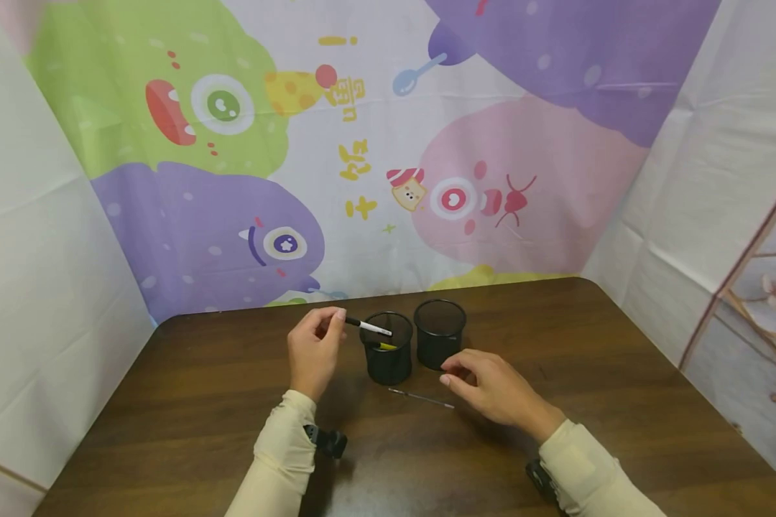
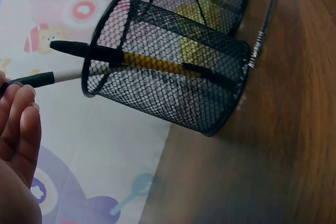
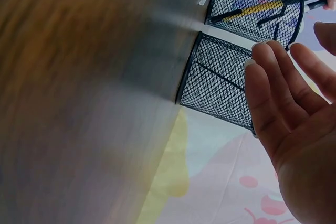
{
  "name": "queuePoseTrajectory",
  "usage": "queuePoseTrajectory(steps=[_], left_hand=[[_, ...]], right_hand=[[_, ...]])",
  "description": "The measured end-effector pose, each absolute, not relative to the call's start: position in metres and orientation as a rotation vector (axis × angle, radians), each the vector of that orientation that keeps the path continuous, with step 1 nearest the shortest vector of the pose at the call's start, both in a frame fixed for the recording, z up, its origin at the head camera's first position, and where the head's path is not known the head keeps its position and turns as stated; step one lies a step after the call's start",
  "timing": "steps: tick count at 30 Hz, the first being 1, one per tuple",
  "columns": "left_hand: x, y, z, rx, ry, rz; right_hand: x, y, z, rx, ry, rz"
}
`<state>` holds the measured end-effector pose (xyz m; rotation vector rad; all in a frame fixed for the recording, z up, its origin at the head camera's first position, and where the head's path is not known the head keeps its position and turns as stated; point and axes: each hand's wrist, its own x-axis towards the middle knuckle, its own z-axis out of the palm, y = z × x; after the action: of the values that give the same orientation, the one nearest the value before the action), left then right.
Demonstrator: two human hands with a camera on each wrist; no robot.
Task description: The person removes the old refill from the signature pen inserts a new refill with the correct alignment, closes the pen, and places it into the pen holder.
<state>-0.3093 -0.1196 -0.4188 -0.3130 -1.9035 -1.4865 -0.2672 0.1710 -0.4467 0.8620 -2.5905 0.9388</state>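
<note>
My left hand (image 1: 315, 352) pinches a black-and-white pen (image 1: 375, 328) by its dark end. The pen slants over the rim of the left black mesh pen holder (image 1: 388, 368), and in the left wrist view its white part reaches into the mouth. A yellow-and-black pen (image 2: 152, 62) leans inside that same holder. My right hand (image 1: 501, 388) hovers by the right mesh pen holder (image 1: 435, 350), fingers loosely bent and holding nothing; whether the fingertips touch the mesh I cannot tell. In front of the holders lies a thin rod (image 1: 422, 398) with a small spring at one end, like a pen refill.
Both holders stand upright side by side on a brown wooden table (image 1: 220, 402). Behind the table's far edge hangs a cartoon-printed cloth (image 1: 375, 258), with pale cloth walls (image 1: 26, 215) at the sides.
</note>
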Motion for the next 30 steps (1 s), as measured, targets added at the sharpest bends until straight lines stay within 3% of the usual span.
queuePoseTrajectory(steps=[6,30], left_hand=[[-0.326,-0.123,-0.438,-0.411,-1.920,-1.391],[-0.325,-0.111,-0.444,-0.458,-2.054,-1.281]], right_hand=[[-0.266,0.171,-0.447,0.865,-2.603,0.943],[-0.264,0.169,-0.446,0.893,-2.649,0.924]])
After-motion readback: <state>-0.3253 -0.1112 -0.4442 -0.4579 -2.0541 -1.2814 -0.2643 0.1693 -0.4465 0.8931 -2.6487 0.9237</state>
